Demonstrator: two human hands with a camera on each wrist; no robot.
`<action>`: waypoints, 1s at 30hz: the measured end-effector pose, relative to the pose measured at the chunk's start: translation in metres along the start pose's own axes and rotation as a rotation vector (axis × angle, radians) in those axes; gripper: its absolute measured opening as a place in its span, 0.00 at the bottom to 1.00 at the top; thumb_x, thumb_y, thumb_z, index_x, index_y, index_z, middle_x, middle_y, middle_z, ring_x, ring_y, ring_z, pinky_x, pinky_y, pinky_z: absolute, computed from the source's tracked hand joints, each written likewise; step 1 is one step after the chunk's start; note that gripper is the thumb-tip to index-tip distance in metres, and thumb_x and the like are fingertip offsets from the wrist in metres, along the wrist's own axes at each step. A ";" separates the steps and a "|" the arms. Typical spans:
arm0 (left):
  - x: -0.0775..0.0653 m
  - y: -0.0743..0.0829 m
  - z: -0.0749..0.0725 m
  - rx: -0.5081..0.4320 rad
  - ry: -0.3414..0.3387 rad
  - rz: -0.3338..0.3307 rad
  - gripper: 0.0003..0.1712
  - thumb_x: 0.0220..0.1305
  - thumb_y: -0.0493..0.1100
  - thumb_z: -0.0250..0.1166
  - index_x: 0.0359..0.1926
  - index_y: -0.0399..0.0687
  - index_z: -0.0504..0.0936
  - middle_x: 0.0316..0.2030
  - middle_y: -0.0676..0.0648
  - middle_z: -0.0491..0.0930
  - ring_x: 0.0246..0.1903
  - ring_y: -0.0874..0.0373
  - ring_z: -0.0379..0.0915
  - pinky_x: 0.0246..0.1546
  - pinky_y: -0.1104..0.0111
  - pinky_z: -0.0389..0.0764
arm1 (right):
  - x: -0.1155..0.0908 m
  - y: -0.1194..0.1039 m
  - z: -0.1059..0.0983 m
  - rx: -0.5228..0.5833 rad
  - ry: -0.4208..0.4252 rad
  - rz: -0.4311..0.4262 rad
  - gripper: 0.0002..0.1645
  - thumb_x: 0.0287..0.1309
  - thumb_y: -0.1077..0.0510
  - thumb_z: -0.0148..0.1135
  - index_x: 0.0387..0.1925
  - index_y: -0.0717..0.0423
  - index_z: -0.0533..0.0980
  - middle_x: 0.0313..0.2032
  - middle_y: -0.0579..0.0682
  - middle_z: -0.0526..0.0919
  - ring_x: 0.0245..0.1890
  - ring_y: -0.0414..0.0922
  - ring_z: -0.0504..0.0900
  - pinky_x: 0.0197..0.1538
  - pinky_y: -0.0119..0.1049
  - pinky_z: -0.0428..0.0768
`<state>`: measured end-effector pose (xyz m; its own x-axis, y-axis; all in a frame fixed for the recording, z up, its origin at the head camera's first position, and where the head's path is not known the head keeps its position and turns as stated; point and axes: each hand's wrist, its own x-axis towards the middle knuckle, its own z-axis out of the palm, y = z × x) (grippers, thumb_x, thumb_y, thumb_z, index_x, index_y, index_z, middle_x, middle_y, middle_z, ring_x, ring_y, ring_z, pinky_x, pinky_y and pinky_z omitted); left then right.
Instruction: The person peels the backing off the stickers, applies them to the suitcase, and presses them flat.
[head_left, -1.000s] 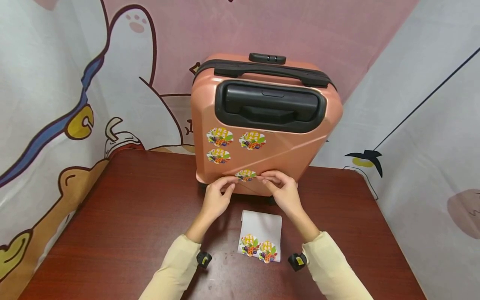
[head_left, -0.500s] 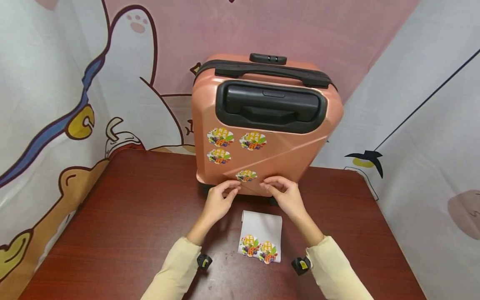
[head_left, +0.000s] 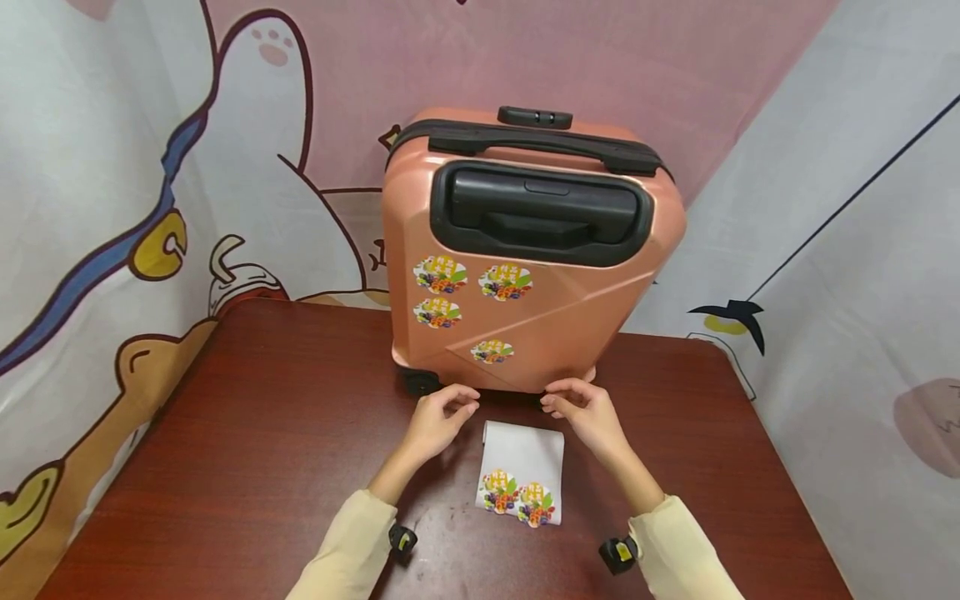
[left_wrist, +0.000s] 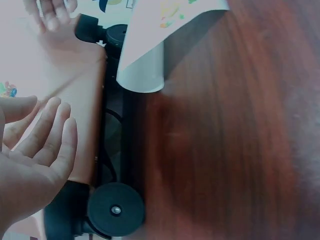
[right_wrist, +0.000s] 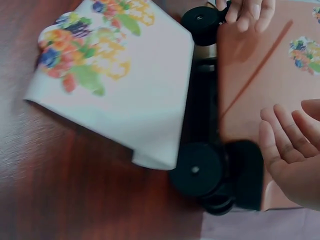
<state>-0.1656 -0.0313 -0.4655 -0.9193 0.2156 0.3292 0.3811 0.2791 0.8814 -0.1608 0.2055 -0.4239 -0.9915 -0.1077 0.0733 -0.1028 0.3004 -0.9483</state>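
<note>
Sheet with two stickers lies between your left hand and right hand, just nearer you, its length seemingly running toward you; neither is plainly closer; both hands curve loosely, holding nothing.

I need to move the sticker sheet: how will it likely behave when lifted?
The sticker sheet is probably floppy, since its end nearest the suitcase curls under. It looks thin, so likely light. Its stickers jut past the near edge, so they may catch.
</note>
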 end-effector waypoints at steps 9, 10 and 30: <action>-0.010 -0.015 0.004 0.022 -0.114 -0.084 0.06 0.57 0.32 0.61 0.37 0.35 0.80 0.31 0.44 0.81 0.30 0.53 0.79 0.29 0.72 0.77 | -0.014 0.026 -0.008 -0.035 -0.033 0.163 0.09 0.53 0.69 0.59 0.37 0.72 0.76 0.32 0.63 0.81 0.31 0.54 0.81 0.35 0.46 0.80; -0.011 -0.016 0.005 0.021 -0.122 -0.088 0.06 0.57 0.32 0.61 0.37 0.35 0.80 0.31 0.44 0.81 0.30 0.53 0.79 0.28 0.72 0.77 | -0.016 0.029 -0.009 -0.038 -0.028 0.177 0.09 0.53 0.69 0.59 0.37 0.72 0.76 0.32 0.63 0.81 0.32 0.54 0.81 0.35 0.45 0.80; -0.030 -0.029 0.021 0.054 -0.206 -0.146 0.03 0.55 0.33 0.63 0.32 0.38 0.78 0.26 0.48 0.80 0.24 0.62 0.74 0.27 0.73 0.74 | -0.055 0.079 -0.016 0.062 -0.059 0.330 0.13 0.52 0.68 0.59 0.38 0.77 0.73 0.29 0.61 0.80 0.28 0.50 0.80 0.32 0.41 0.80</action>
<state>-0.1475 -0.0263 -0.5083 -0.9276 0.3542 0.1185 0.2552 0.3695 0.8935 -0.1157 0.2502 -0.4980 -0.9640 -0.0698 -0.2565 0.2293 0.2697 -0.9352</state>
